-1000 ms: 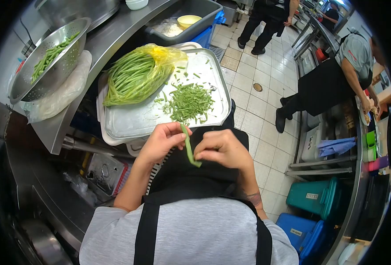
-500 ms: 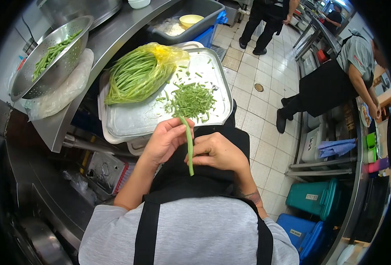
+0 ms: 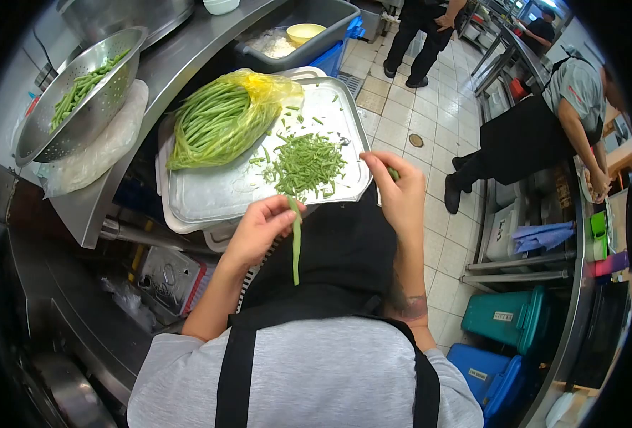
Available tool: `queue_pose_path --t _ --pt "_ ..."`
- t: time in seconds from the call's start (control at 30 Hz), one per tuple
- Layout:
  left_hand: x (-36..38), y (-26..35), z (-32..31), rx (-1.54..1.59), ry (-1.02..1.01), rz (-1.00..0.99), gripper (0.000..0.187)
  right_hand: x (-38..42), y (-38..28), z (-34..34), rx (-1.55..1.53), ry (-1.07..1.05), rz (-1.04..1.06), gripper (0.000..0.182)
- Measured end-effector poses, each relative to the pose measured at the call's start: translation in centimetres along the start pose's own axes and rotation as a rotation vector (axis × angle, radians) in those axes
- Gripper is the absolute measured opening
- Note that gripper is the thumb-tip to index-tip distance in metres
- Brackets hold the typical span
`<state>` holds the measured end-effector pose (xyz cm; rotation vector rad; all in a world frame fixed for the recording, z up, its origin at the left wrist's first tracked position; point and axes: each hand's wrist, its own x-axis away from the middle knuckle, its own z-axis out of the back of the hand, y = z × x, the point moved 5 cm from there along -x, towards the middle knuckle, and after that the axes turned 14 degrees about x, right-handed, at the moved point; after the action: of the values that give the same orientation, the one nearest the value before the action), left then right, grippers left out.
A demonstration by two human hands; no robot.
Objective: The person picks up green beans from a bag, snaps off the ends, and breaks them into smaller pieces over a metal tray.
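Note:
My left hand pinches one green bean, which hangs down in front of the black apron. To the right, at the tray's near right corner, my right hand is closed around a green bean piece; only a bit of it shows between the fingers. On the metal tray lies a heap of small green bean trimmings, just beyond my left hand. Behind it on the left rests a yellow plastic bag full of long green beans.
A steel colander with cut beans stands on the counter at left. Beyond the tray is a grey bin with a yellow bowl. Co-workers stand on the tiled floor to the right, one bending over a counter.
My right hand has moved away from the bean, up and right to the tray's corner. My left hand still holds the bean, now slightly further left.

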<state>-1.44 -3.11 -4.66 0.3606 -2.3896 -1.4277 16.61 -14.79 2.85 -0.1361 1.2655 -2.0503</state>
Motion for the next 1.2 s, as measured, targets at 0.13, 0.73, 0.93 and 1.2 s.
queue_pose_path --t 0.13,0.73,0.93,1.2 --pt "-0.8 0.0 1.7 0.171 0.183 -0.115 0.013 -1.8 0.6 -3.6 0.378 0.043 0.225 0.034" --pt "-0.9 0.8 0.5 -0.039 0.249 -0.269 0.008 8.2 2.8 -10.6 -0.638 -0.857 -0.202 0.021" --pt "-0.1 -0.5 0.1 -0.045 0.261 -0.282 0.009 8.4 2.6 -10.3 -0.123 -0.592 0.055 0.02" --pt "0.8 0.8 -1.9 -0.408 0.184 -0.48 0.007 8.3 4.3 -11.0 -0.154 -0.581 -0.084 0.019"
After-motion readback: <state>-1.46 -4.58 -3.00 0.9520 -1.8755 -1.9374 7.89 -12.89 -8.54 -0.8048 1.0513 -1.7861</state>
